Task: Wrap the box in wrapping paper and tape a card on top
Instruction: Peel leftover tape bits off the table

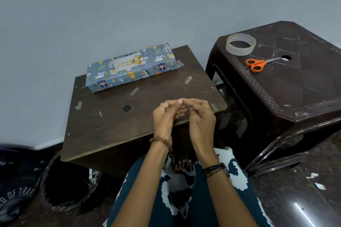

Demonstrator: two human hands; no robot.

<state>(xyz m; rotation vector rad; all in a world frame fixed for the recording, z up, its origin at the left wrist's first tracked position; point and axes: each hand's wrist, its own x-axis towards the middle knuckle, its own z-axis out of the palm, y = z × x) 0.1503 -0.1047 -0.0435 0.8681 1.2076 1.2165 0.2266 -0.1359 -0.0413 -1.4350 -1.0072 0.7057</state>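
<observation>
The wrapped box (131, 68), card (128, 63) on top, lies on the table (114, 127). Nearer, the left hand (167, 116) and right hand (202, 116) meet, fingers curled, fingertips pinched together; whether they hold anything cannot be told.

Place: looked like a room in a home, used as a makeshift craft corner.
Wall: plain grey wall (92, 14), filled the upper frame.
Work surface: small scuffed wooden table (110, 125) at centre, dotted with tape scraps.
Side seat: dark plastic stool (304, 88) at right, bore a tape roll (240, 44) and orange scissors (258, 63).
Floor: dark bag (14, 180) at lower left, paper scraps (320, 186) at lower right.
</observation>
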